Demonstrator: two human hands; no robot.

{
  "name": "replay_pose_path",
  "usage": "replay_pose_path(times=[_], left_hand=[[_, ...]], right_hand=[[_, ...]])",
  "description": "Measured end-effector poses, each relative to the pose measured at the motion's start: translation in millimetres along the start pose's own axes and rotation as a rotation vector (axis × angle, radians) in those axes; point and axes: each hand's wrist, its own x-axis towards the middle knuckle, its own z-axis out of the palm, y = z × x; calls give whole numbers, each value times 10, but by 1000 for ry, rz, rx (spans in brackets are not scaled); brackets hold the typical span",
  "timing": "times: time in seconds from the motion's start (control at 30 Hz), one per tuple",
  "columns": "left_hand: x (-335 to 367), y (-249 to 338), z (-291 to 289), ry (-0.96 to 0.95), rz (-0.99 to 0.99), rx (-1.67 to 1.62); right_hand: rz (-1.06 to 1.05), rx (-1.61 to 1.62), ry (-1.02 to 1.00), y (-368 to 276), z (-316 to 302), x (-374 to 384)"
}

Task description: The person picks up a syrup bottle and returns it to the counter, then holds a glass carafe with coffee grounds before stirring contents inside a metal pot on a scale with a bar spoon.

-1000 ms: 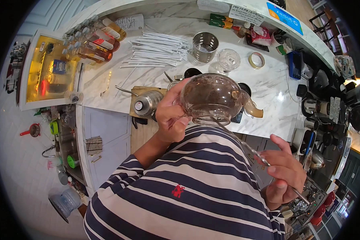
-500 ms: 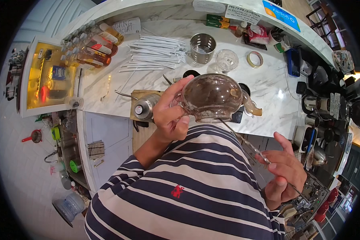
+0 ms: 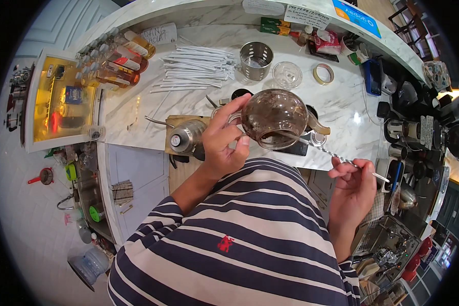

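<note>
A round glass teapot (image 3: 262,109) with brown residue on its walls hangs over the counter's near edge, its mouth tipped toward me. My left hand (image 3: 223,142) grips it by the handle on its left side. Its spout points right. Between the fingers of my right hand (image 3: 353,188) is a bar spoon (image 3: 335,156) with a twisted metal stem. The spoon's far end reaches up left, close below the spout; whether it touches the glass I cannot tell. A small dark device is partly hidden behind the pot.
On the marble counter (image 3: 357,145) stand a silver gooseneck kettle (image 3: 187,137), a perforated metal cup (image 3: 256,61), a clear plastic lid (image 3: 286,75) and a tape roll (image 3: 323,74). White wrapped straws (image 3: 196,66) and several bottles (image 3: 118,61) lie left. Coffee equipment crowds the right.
The spoon has swung away from the pot's mouth to the right, with my right hand rising and turning. The teapot has tilted further, so its opening shows more.
</note>
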Motion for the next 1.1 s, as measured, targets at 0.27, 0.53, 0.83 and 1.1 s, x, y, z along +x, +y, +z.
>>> replay_pose_path(times=[0.27,0.53,0.83,1.1], left_hand=[[-50,-51,51,8,-77,96],[-63,-70,205,58,-302,-42],[-232,-381,290,205,-600,-197],[-257,-408,310,242,-625,-334]], right_hand=[[51,168,136,242,-173,-2],[-50,145,174,146,-427,-54],[-313,-179,299,196,-923,-183],[-581,-915,-119,487,-743,-235]])
